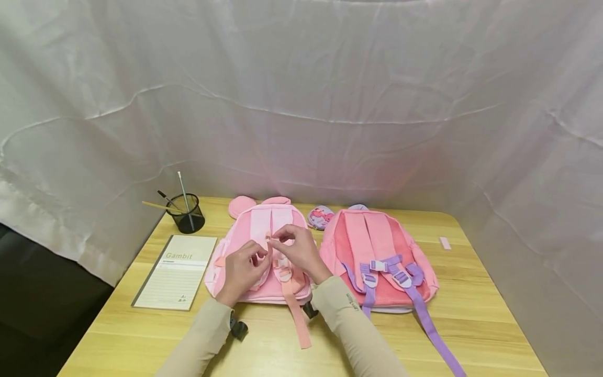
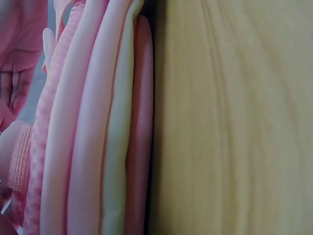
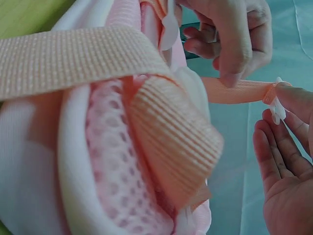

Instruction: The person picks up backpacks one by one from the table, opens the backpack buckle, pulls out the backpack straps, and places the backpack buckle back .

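Observation:
A light-pink backpack [image 1: 235, 225] lies back-side up on the table, with peach webbing straps and white buckles. Above it my right hand [image 1: 301, 248] pinches a small white buckle [image 3: 278, 110] at the end of a raised peach strap [image 3: 234, 91]. My left hand [image 1: 246, 268] pinches that same strap lower down, its fingertips on the strap's edge in the right wrist view. A looser peach strap [image 1: 297, 319] hangs past the backpack's bottom edge. In the left wrist view the backpack's layered side [image 2: 88, 127] fills the left half, and part of an open palm shows at upper left.
A second, coral-pink backpack [image 1: 336, 235] with purple straps [image 1: 431, 324] lies to the right. On the left are a notebook [image 1: 174, 272] and a black mesh pen holder [image 1: 190, 222]. A small pink-and-white piece [image 1: 445, 243] lies at the far right of the wooden table [image 1: 476, 293].

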`<state>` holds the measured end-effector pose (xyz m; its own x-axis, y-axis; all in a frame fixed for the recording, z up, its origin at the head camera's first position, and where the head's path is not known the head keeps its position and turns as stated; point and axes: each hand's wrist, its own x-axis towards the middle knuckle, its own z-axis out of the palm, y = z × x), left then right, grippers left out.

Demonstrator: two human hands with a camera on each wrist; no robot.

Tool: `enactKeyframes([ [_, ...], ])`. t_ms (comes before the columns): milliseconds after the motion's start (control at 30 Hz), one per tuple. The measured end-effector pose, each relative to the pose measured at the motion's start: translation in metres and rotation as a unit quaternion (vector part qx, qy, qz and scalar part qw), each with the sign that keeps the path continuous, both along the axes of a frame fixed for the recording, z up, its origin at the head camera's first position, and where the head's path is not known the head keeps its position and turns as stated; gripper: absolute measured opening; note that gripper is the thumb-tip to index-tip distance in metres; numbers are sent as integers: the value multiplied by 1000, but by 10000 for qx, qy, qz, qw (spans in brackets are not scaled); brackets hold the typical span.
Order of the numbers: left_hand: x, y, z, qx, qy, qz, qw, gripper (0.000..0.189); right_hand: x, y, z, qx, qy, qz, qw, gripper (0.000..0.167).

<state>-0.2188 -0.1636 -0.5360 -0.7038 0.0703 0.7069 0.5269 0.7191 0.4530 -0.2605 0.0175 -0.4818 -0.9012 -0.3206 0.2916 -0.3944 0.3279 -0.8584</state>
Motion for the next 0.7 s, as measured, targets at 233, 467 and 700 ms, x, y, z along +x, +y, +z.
enactKeyframes([
  [233,2,3,-2,-38,-76,-101,9999,18,0,3,2,-94,42,7,9999,12],
  [467,-3,3,3,-130,140,-11,9998,13,1,5,4,-139,125,40,9998,12],
  [700,-9,4,9,-64,324,66,9994,15,1,5,4,-135,155,23,9998,12],
])
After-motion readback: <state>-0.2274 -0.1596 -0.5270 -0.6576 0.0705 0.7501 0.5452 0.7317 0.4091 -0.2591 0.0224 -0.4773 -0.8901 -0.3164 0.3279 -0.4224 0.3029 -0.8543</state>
